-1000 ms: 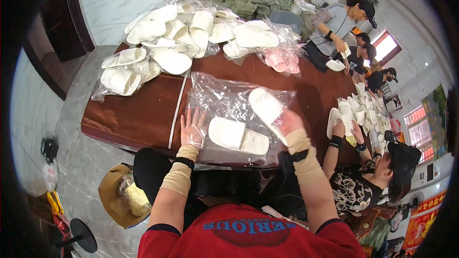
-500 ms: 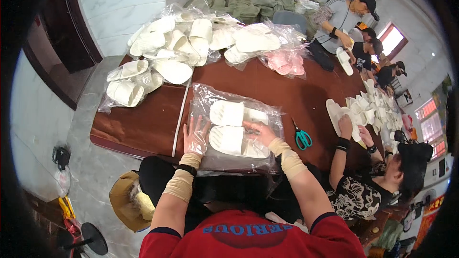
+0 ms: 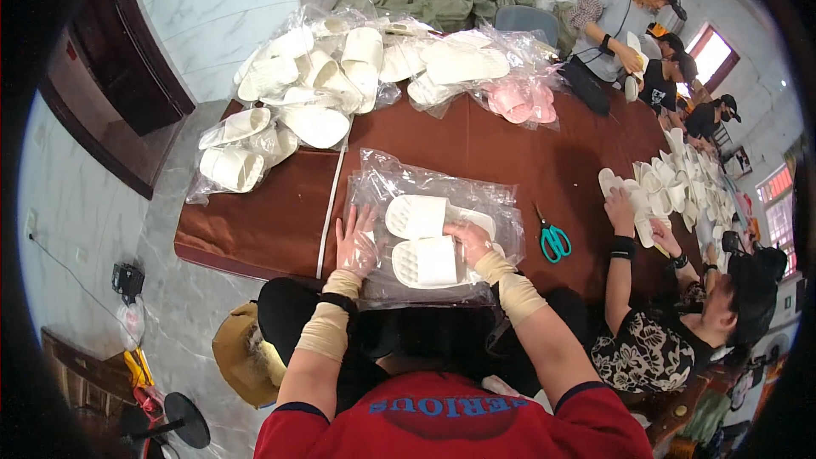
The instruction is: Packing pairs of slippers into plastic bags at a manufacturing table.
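A pair of white slide slippers (image 3: 422, 262) lies side by side, soles down, on a clear plastic bag (image 3: 374, 287) at the table's near edge. At the pair's left, my left hand (image 3: 354, 242) rests with fingers spread, clear film lying over part of it. It is apart from the slippers. My right hand (image 3: 470, 244) lies over the pair, fingers stretched leftward and touching the far slipper (image 3: 418, 215) beside its strap. That hand hides part of both footbeds. Tan wrapping covers both my forearms near the wrists.
Teal-handled scissors (image 3: 555, 242) lie right of the bag. Bagged white slippers (image 3: 316, 125) are heaped at the far left, with bagged pink slippers (image 3: 520, 104) beside them. Co-workers handle slippers along the right side. A cardboard box (image 3: 236, 357) stands on the floor at left.
The slippers have shifted slightly toward me, and the far one has turned a little. My right hand has slid left over them. My left hand stays spread beside the pair.
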Available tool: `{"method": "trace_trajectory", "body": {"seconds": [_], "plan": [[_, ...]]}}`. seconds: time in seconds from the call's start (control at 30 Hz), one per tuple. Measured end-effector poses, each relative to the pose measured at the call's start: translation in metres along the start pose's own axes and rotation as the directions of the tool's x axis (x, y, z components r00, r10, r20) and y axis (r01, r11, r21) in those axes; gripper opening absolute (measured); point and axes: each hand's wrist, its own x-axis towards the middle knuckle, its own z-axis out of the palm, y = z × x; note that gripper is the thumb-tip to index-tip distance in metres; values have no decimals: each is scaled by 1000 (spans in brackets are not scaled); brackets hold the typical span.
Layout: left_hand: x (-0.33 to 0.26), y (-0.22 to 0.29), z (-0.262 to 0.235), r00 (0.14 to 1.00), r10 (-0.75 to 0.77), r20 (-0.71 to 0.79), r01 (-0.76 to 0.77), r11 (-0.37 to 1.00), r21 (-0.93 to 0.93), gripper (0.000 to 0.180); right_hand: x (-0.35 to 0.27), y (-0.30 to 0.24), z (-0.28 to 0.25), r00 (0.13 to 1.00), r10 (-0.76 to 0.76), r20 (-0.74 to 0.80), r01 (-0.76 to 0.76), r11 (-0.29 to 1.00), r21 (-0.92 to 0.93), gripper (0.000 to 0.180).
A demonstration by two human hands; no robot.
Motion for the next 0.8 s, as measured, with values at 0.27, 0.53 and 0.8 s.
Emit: {"method": "trace_trajectory", "body": {"seconds": [0.27,0.53,0.8], "plan": [[-3,-53,-87,927,-355,-125,109,573,-813,33,14,-20,8,999,31,11,-32,811,584,33],[10,25,-79,967,56,-250,-71,996,-52,46,0,-30,1,930,-361,67,363,879,-310,31],[-5,3,-7,991,-96,-91,110,980,165,59,-19,-28,-56,993,-112,-30,87,890,-448,29]]}}
